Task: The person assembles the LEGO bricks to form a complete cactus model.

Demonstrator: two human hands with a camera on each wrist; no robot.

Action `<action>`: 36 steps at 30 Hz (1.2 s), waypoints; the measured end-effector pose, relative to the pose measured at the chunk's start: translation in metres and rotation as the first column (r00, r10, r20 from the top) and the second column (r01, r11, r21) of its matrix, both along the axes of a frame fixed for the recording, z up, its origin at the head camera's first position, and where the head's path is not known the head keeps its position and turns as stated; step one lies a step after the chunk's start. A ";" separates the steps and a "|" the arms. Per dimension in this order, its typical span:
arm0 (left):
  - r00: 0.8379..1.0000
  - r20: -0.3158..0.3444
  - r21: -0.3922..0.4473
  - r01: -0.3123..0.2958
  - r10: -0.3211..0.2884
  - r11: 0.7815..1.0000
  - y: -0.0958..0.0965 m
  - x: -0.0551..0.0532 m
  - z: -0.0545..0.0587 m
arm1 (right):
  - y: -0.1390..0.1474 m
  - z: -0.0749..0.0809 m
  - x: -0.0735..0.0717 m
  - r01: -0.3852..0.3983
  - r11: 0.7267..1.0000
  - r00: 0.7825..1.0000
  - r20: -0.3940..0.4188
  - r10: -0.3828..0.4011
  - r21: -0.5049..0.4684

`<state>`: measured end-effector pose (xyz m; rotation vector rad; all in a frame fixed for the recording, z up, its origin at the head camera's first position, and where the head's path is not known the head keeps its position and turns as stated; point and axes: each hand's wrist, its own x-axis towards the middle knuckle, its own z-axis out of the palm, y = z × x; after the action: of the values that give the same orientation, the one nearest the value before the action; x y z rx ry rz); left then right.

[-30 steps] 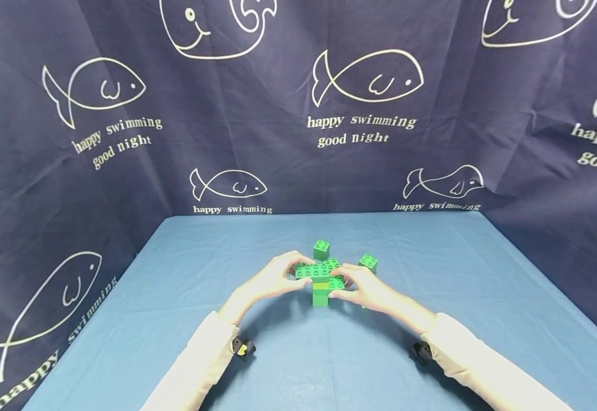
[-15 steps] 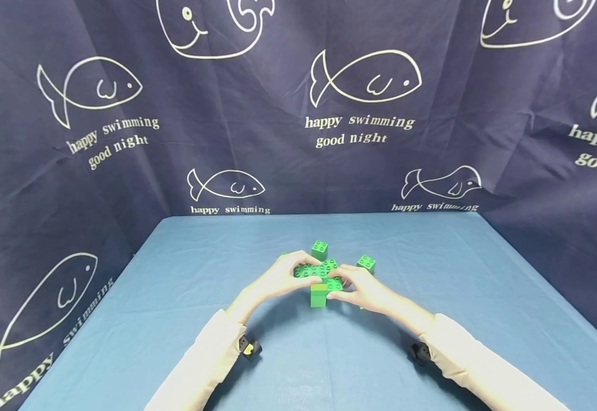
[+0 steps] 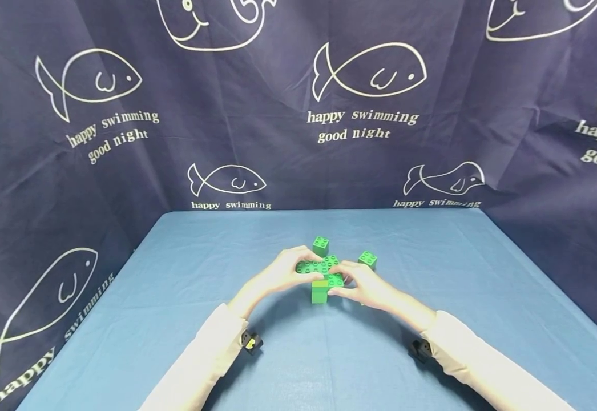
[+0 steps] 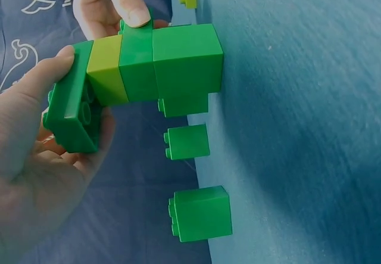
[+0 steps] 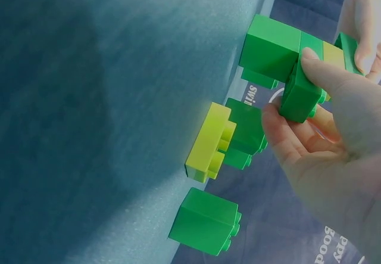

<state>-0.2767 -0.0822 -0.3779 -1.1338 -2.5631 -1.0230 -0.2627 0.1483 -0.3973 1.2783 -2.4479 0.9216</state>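
A stack of toy building bricks stands on the table, with a green block (image 4: 187, 58) at its foot and a yellow-green brick (image 4: 108, 70) higher up. On top lies a green brick (image 4: 72, 94) that overhangs on the left. My left hand (image 3: 283, 271) grips this top brick, thumb on the near side. My right hand (image 3: 367, 285) pinches a green brick (image 5: 300, 94) lower in the stack, which juts out to the right. Fingers hide part of both bricks in the head view.
Loose green blocks (image 3: 321, 246) (image 3: 367, 260) stand behind the stack. More green blocks (image 4: 202, 214) (image 5: 205, 221) and a yellow-green brick (image 5: 209, 142) sit to the sides. A dark fish-print cloth (image 3: 298, 114) hangs behind the blue table (image 3: 298, 365).
My left hand has slid slightly right along the top brick, its thumb now covering more of the brick's near side. My right hand keeps its hold in nearly the same place.
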 end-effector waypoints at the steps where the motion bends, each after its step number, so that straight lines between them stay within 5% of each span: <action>1: 1.000 -0.004 -0.002 0.001 -0.001 1.000 0.000 0.000 0.000 | 0.000 0.000 0.000 0.005 1.000 1.000 0.005 -0.005 0.002; 5: 1.000 0.010 0.006 -0.009 0.008 1.000 0.000 0.001 -0.001 | 0.001 0.001 0.001 0.005 1.000 1.000 0.012 -0.005 0.005; 14: 0.988 0.151 0.085 -0.048 0.035 0.995 -0.003 -0.001 -0.010 | 0.001 -0.002 0.002 0.021 0.999 1.000 0.002 -0.021 0.031; 23: 0.991 0.106 0.019 -0.088 0.086 0.996 -0.003 0.000 -0.012 | 0.004 0.001 -0.001 0.038 0.996 0.999 -0.030 -0.035 0.081; 36: 0.990 0.119 0.081 -0.081 0.071 0.993 -0.009 0.002 -0.011 | 0.023 0.005 -0.001 0.045 0.994 0.999 0.006 -0.046 0.100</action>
<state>-0.2748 -0.0913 -0.3888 -0.9746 -2.5996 -1.2013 -0.2636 0.1713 -0.3925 1.2463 -2.5474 0.8039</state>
